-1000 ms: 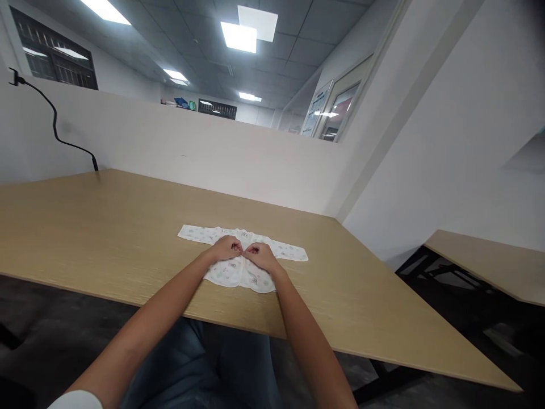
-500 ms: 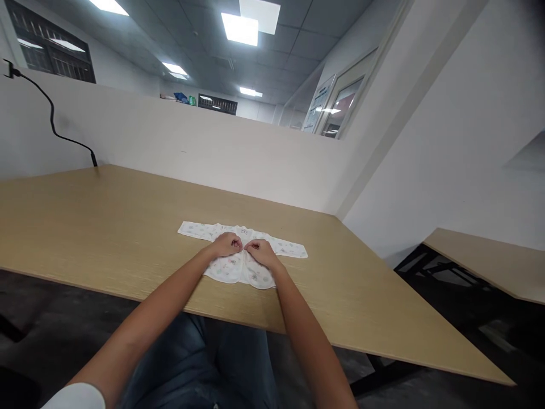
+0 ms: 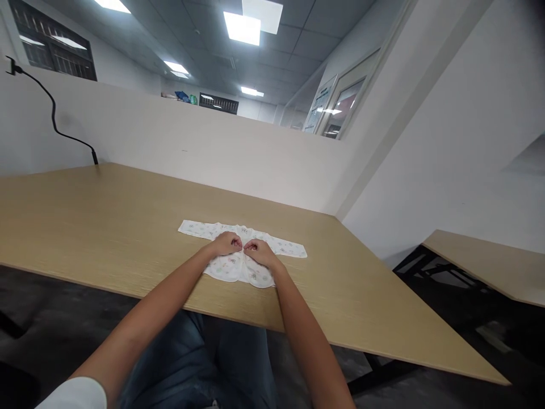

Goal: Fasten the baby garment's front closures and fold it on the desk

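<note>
A small white baby shirt (image 3: 223, 268) with a faint coloured print lies spread on the table, its long sleeves stretched out to both sides. My left hand (image 3: 227, 243) pinches the left front edge near the middle of the chest. Just beside it, my right hand (image 3: 259, 251) pinches the right front edge, fingertips almost meeting those of the left. Both hands rest on the cloth, covering part of the chest. Below them the two front panels run side by side down to a rounded hem. Any fastener between the fingers is too small to make out.
The wooden table (image 3: 128, 227) ends at a low white partition (image 3: 213, 145) in front. A black flexible phone stand (image 3: 54, 111) rises at the far left. To the right stands another table (image 3: 481, 261), past a gap.
Both hands stay at the shirt's front with barely any movement. The view has shifted very slightly.
</note>
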{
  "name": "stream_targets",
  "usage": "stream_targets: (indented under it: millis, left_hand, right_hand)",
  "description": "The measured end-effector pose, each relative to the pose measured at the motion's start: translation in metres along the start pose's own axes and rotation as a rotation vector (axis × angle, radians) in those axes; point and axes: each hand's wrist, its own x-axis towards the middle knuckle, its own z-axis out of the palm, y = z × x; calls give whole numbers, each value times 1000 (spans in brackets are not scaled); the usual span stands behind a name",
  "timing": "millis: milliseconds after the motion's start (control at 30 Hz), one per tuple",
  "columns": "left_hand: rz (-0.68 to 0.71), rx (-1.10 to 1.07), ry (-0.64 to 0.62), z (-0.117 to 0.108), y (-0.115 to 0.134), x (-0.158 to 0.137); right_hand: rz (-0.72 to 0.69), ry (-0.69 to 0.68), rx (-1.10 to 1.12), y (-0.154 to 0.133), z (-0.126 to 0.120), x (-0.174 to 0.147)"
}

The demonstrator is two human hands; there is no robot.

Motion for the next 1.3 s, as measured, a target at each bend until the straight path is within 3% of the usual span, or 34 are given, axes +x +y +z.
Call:
stream_targets:
  millis: [600,1300]
  left_hand:
    - [-4,23,-1,0,2,-4]
    - [-36,-35,39,0,8,-4]
  right_hand:
    - [-98,70,-59,-5,4,-2]
    - [-62,120,-137,-5,9,0]
